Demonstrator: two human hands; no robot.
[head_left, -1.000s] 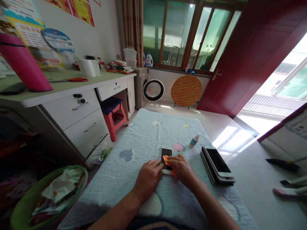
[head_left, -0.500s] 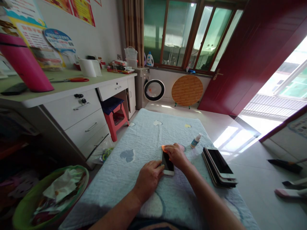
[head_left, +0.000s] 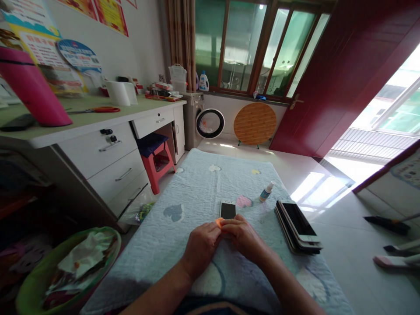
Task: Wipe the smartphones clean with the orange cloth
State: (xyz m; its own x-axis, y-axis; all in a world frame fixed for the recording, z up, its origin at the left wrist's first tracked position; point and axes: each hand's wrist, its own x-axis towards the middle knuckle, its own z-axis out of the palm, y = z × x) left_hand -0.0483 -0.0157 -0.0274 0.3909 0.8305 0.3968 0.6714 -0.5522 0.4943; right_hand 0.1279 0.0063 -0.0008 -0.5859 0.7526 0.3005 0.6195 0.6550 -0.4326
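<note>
A white-framed smartphone (head_left: 228, 210) with a dark screen lies face up on the quilted cover. My right hand (head_left: 242, 232) is closed on a small orange cloth (head_left: 219, 222) and presses it at the phone's lower left part. Curled fingers of my left hand (head_left: 202, 241) grip the phone's near end at its left side, close against the cloth. Both hands hide the phone's lower half. Right of them is a stack of several smartphones (head_left: 299, 222), the top one screen up. A small spray bottle (head_left: 266, 191) with a white cap stands behind that stack.
The light blue quilted cover (head_left: 197, 183) spreads over the low surface before me. To the left are a green waste basket (head_left: 113, 251) and a white desk (head_left: 111, 164) with drawers. A red stool (head_left: 157, 164) stands by the desk; a red door (head_left: 308, 87) is at right.
My right hand has drawn the orange cloth from the phone's top down toward its near end, uncovering the upper screen. My left hand stays at the lower left side.
</note>
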